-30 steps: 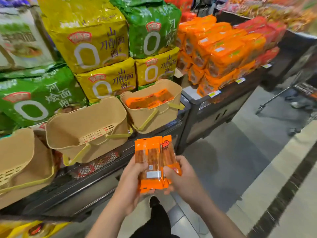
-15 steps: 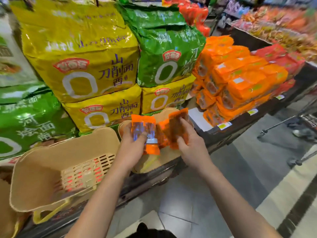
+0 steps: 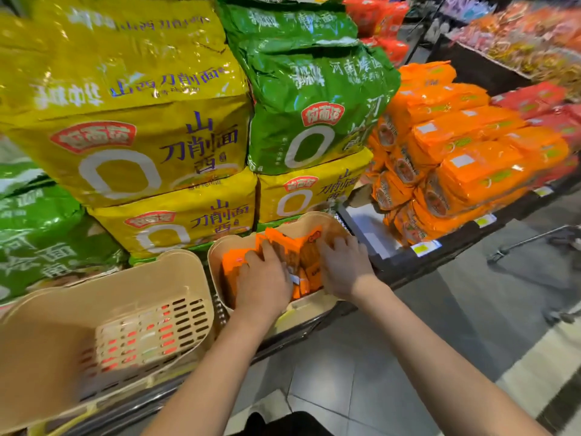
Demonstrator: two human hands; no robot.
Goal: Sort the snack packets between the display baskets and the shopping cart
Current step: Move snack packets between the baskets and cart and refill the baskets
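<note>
Change: half a second ago both hands held the orange snack packets (image 3: 290,247) above the right basket (image 3: 217,262); now hands and packets are down inside it.
Left hand (image 3: 262,283): reaches over the right basket's near rim, fingers curled on the packets at the basket's left half, gripping them.
Right hand (image 3: 344,265): at the right basket's right wall, fingers bent over the top of the packets; it touches them, but whether it grips cannot be told.
Packets: inside the right basket, some upright against its far wall, others lying lower between the two hands.
Left basket (image 3: 103,297): just left of the right basket, rims almost touching; its slotted wall faces the camera.
Shelf edge (image 3: 317,328): dark, running under the right basket's near side; grey floor (image 3: 456,309) lies open in front of it.
Noodle bags (image 3: 141,143): yellow and green, stacked right behind the right basket's far rim.
Orange packs (image 3: 465,158): piled to the right of the right basket, a bare white patch between them.
</note>
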